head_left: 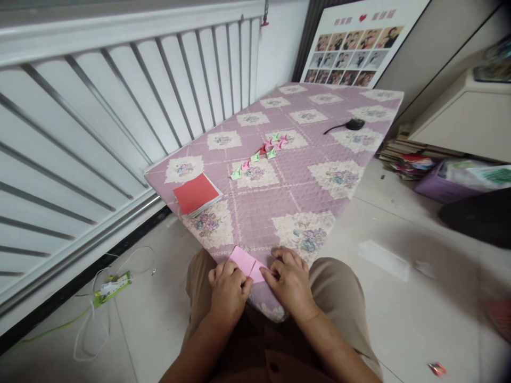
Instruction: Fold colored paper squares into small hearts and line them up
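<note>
A pink sheet of paper [244, 260] lies folded at the near corner of a table covered with a purple quilted cloth [297, 175]. My left hand [228, 290] is curled, with its fingers pressing on the paper's near left edge. My right hand [290, 279] pinches and presses the paper's right end against the cloth. Farther up the table a row of small folded paper pieces [261, 153] in green, pink and red runs diagonally. A stack of paper squares with a red top sheet [196, 194] sits near the table's left edge.
A black object with a thin tail [351, 125] lies at the far right of the table. A white radiator [99, 122] stands along the left. A power strip with cables [114, 287] lies on the floor. Stacked papers [407, 159], a purple bin [443, 186] and a framed photo board [359, 48] are at right.
</note>
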{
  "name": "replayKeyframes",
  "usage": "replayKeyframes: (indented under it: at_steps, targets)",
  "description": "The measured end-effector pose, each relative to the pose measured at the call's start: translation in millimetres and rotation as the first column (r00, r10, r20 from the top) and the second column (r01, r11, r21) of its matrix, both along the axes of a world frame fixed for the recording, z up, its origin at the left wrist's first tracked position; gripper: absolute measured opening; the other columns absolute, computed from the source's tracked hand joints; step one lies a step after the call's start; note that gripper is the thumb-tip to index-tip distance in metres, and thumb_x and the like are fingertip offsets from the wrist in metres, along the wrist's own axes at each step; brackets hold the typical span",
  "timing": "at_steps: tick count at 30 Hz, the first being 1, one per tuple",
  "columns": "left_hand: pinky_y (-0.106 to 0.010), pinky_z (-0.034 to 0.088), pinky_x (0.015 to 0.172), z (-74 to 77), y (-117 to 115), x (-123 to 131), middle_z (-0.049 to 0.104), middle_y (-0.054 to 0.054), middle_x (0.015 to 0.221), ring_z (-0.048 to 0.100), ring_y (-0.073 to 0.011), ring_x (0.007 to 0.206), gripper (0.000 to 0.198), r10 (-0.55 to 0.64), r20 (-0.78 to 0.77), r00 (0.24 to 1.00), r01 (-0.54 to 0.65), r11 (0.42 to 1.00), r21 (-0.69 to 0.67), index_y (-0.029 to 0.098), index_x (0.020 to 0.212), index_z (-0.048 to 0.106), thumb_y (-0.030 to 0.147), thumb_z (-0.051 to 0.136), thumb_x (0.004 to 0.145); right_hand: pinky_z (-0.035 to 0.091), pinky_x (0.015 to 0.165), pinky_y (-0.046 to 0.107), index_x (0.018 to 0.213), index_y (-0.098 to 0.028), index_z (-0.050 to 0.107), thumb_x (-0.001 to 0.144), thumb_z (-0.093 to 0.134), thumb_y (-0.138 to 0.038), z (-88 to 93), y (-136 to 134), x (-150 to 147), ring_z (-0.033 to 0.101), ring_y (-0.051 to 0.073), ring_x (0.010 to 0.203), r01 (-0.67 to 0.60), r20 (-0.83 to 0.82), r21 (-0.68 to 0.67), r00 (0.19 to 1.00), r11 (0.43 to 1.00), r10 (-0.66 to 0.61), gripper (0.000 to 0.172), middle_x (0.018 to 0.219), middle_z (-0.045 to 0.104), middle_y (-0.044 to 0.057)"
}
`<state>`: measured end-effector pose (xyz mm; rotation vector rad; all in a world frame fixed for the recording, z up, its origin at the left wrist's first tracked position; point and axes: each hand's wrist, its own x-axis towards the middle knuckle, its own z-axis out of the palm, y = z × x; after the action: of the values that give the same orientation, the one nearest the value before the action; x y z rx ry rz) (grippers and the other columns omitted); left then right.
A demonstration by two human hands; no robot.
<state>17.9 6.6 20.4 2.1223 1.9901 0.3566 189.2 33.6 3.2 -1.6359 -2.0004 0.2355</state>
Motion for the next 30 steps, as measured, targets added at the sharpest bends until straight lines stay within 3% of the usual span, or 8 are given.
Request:
replayKeyframes:
  at_steps: [17,20,25,30]
  targets:
    - [-0.04,0.033,0.081,3.8,2,-1,0.061,-0.003,0.086,0.051,-0.0227,0.09,0.016,-0.063,-0.047,0.997,0.064,0.998,0.017,0.02,0.072,0.062,0.029,0.061,0.085,0.033,0.089,0.04,0.06,-0.02,0.054,0.077,0.068,-0.03,1.9,-2,-2,0.049,0.026,0.108,0.007,-0.018,0.003,1.0,1.0,-0.007,0.024,0.102,0.062,0.005]
    - [-0.04,0.031,0.085,0.2,2,-4,0.064,-0.002,0.097,0.051,-0.0218,0.096,0.006,-0.174,-0.005,0.985,0.174,0.982,0.072,0.023,0.087,0.065,0.025,0.059,0.087,0.033,0.09,0.039,0.07,-0.021,0.058,0.078,0.067,-0.031,1.6,-3,-2,0.049,0.026,0.108,0.016,-0.026,0.014,1.0,1.0,-0.016,0.015,0.102,0.063,0.005]
    - [-0.039,0.03,0.086,-2.9,6,-10,0.065,-0.001,0.114,0.05,-0.0205,0.106,0.02,-0.448,-0.02,0.894,0.447,0.887,0.114,0.03,0.105,0.064,0.021,0.053,0.091,0.034,0.09,0.039,0.082,-0.022,0.062,0.082,0.061,-0.026,-2.4,-2,4,0.05,0.025,0.108,0.03,-0.036,0.044,0.999,0.999,-0.029,0.005,0.103,0.064,0.006]
    - [-0.037,0.031,0.086,-6.2,9,-13,0.066,0.0,0.114,0.052,-0.0191,0.104,0.024,-0.489,-0.032,0.872,0.489,0.865,0.11,0.031,0.108,0.064,0.019,0.052,0.092,0.035,0.093,0.042,0.084,-0.022,0.067,0.085,0.055,-0.021,0.8,-7,14,0.052,0.025,0.109,0.047,-0.046,0.106,0.998,0.993,-0.042,0.012,0.105,0.066,0.006]
